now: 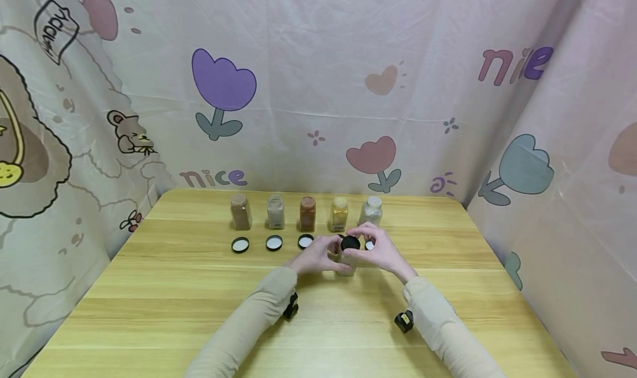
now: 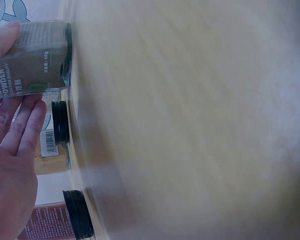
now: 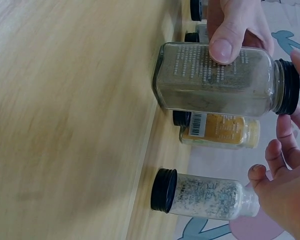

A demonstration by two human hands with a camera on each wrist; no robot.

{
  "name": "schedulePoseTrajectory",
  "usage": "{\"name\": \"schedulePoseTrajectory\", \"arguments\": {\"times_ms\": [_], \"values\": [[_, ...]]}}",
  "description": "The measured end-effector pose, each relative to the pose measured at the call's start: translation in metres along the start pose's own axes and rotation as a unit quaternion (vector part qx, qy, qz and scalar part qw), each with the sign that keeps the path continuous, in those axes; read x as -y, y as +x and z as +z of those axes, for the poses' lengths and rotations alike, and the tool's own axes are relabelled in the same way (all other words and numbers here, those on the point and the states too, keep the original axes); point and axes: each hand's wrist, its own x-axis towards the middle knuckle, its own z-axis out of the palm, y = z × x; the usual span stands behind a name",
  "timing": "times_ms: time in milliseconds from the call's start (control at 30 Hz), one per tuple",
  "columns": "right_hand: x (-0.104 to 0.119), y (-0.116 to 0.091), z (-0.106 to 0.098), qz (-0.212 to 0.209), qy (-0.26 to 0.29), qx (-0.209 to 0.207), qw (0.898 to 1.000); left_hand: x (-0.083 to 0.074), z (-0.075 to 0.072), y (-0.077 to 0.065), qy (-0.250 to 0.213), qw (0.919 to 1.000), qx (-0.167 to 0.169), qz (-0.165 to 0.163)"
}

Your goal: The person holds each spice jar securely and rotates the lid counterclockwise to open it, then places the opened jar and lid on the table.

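A glass jar of cumin powder (image 2: 30,62) is upright in front of the person, its black lid (image 3: 289,87) on its mouth. The left hand (image 1: 316,255) grips the jar's body, with the thumb on the near side in the right wrist view. At the top, the right hand (image 1: 379,249) pinches the lid's rim between thumb and fingers. Whether the jar's base touches the table cannot be told. Just behind the hands stand an uncapped jar of yellow powder (image 1: 339,215) and an uncapped jar of white-grey flakes (image 3: 207,195).
Further left in the back row are jars of brown powder (image 1: 241,215), pale powder (image 1: 276,215) and red-brown powder (image 1: 307,216). Black lids with white insides, such as the leftmost lid (image 1: 240,245), lie before the jars. A printed curtain (image 1: 308,90) hangs behind the wooden table (image 1: 174,311).
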Motion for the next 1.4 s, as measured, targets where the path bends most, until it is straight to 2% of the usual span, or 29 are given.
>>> {"name": "schedulePoseTrajectory", "arguments": {"times_ms": [267,700,1033,1400], "values": [[-0.0013,-0.0005,-0.0004,-0.022,0.002,0.018,1.0,-0.001,-0.0008,-0.0002,0.004,1.0,0.001,0.0],[-0.0006,0.0001,0.001,0.006,0.008,-0.003,1.0,-0.0004,-0.0001,-0.0002,0.004,1.0,0.001,-0.008],[0.0004,-0.0004,0.0,-0.011,0.005,0.014,1.0,0.0008,0.0005,0.0001,0.004,1.0,0.002,-0.003],[0.0001,0.0002,0.0019,0.0,0.018,-0.008,1.0,-0.0008,-0.0004,-0.0007,0.003,1.0,0.004,-0.003]]}}
